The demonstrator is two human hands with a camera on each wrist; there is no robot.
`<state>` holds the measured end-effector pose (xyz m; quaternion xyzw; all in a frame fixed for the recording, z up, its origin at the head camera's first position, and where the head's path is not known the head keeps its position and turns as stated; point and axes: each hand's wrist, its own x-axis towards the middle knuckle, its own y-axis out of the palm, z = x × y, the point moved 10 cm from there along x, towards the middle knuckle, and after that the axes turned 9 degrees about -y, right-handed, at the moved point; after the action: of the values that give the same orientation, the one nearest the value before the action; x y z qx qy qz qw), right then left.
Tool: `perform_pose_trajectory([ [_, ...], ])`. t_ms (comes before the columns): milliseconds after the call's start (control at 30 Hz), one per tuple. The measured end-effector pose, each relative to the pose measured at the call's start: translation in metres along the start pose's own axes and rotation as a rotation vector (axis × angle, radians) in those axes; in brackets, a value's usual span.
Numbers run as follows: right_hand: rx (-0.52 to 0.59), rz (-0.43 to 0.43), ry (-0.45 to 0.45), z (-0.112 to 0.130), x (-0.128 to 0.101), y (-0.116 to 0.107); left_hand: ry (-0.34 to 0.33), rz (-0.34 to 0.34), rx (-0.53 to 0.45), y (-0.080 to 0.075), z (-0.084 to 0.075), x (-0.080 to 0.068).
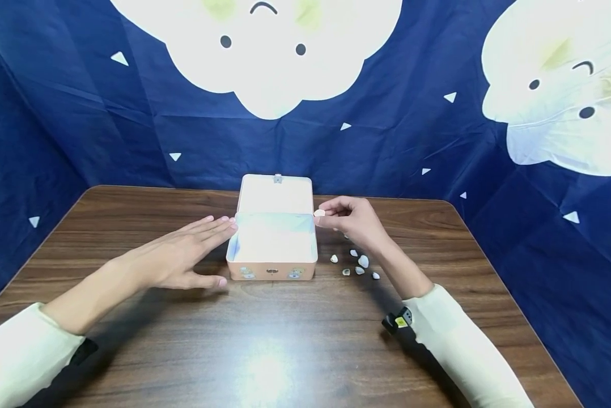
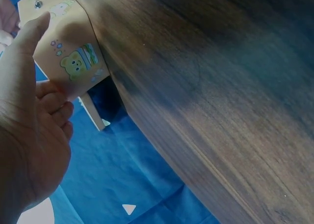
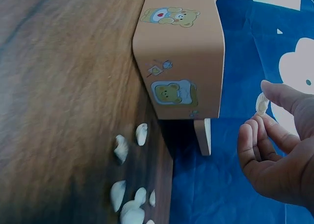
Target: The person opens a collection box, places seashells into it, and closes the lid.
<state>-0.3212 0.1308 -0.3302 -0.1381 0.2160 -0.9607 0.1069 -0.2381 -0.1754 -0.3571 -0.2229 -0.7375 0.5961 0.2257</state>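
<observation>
A peach box [image 1: 272,273] with bear pictures stands on the table, its lid [image 1: 275,194] tipped back and its pale inside showing. Just beyond the box's right rim, my right hand [image 1: 357,222] pinches a small white seashell [image 3: 262,104] between thumb and fingertips, raised above the table. My left hand [image 1: 180,255] is at the box's left side, fingers straight, fingertips right at the rim and thumb spread toward the near corner. Several more white seashells [image 1: 364,261] lie loose on the table to the right of the box, partly below my right wrist.
The brown wooden table [image 1: 264,334] has a bright glare spot near the front. A dark blue cloth [image 1: 203,136] with white clouds and triangles hangs behind it and at both sides. A metal clasp [image 1: 278,178] sits on the lid's top edge.
</observation>
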Motion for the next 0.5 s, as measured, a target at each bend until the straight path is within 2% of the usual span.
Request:
perform_pose_trajectory([
  [333, 0.057, 0.021, -0.025, 0.014, 0.009, 0.015, 0.029, -0.025, 0.008, -0.006, -0.006, 0.001],
  [500, 0.052, 0.033, -0.017, 0.017, 0.012, 0.023, 0.02, -0.015, 0.004, -0.004, -0.004, 0.0],
])
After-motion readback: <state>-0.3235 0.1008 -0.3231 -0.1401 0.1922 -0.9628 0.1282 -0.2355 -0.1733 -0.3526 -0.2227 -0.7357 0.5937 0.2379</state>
